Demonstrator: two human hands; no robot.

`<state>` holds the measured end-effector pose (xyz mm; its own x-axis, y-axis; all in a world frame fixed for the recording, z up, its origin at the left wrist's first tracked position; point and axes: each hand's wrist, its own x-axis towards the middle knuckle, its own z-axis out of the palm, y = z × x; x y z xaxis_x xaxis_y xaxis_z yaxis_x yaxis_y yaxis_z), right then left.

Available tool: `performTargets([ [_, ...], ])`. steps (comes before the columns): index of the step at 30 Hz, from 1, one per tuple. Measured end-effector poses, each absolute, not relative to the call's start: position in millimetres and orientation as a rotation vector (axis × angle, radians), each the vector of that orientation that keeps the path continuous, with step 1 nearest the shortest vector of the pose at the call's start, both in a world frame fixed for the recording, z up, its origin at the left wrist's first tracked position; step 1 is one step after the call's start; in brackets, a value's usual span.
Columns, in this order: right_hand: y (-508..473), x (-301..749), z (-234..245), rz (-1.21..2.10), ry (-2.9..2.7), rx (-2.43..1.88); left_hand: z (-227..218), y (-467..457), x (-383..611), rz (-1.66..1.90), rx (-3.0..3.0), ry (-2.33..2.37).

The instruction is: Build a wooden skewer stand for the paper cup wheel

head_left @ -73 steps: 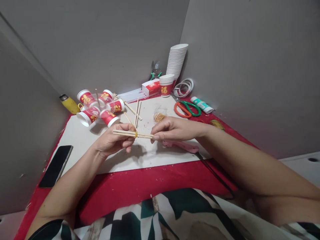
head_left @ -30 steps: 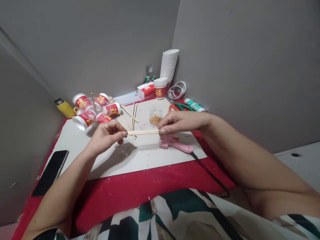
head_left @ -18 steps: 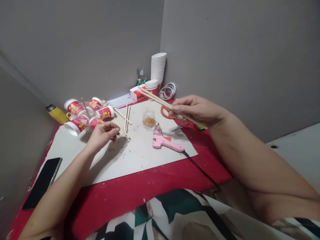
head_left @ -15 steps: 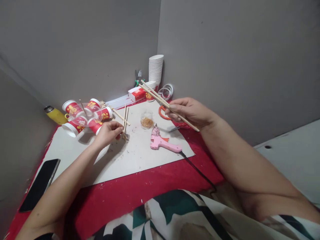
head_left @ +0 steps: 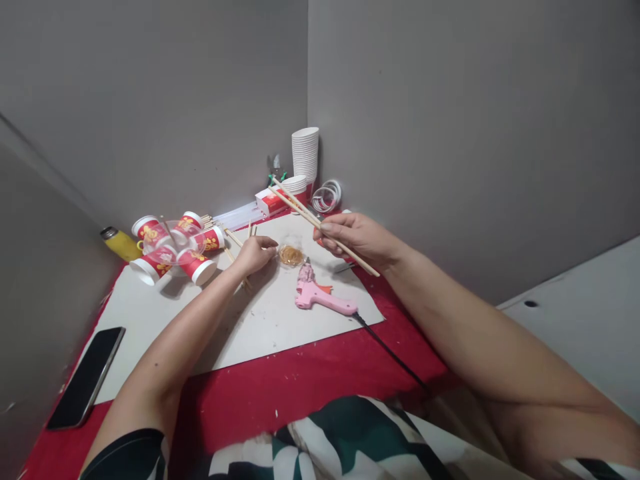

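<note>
My right hand (head_left: 357,239) is raised over the right side of the white board, its fingers closed around a pair of wooden chopsticks (head_left: 297,203) that slant up to the left. Beside the rubber bands (head_left: 291,255), which lie in a clear wrapping, my left hand (head_left: 257,255) hovers with its fingers stretched out and nothing visible in them. Behind that hand lie more wooden sticks (head_left: 253,230), partly hidden by it. A pink glue gun (head_left: 320,297) rests on the board in front of the rubber bands.
Red paper cups (head_left: 203,267) joined to a clear disc stand at the left, near a yellow bottle (head_left: 120,243). A phone (head_left: 87,377) lies front left. Stacked cups (head_left: 305,153), a red-and-white box (head_left: 273,200) and a white coil (head_left: 327,195) sit at the back. The glue gun's cord (head_left: 390,350) runs front right.
My left hand has left the loose sticks and moved right, up to the rubber bands. My right hand still grips the chopsticks. The whole view has shifted slightly.
</note>
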<state>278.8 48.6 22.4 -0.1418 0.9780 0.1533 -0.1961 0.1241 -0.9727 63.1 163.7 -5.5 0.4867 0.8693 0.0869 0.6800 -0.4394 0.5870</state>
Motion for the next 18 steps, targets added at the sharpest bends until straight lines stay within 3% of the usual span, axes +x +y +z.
performTargets([
  [11,51.4,271.8,19.2,1.372,-1.178,-0.836,8.6,214.2,44.8,0.375,2.277,1.994],
  [18,52.7,268.0,15.4,1.469,-1.108,-0.879,-0.6,239.1,45.1,0.359,2.132,2.030],
])
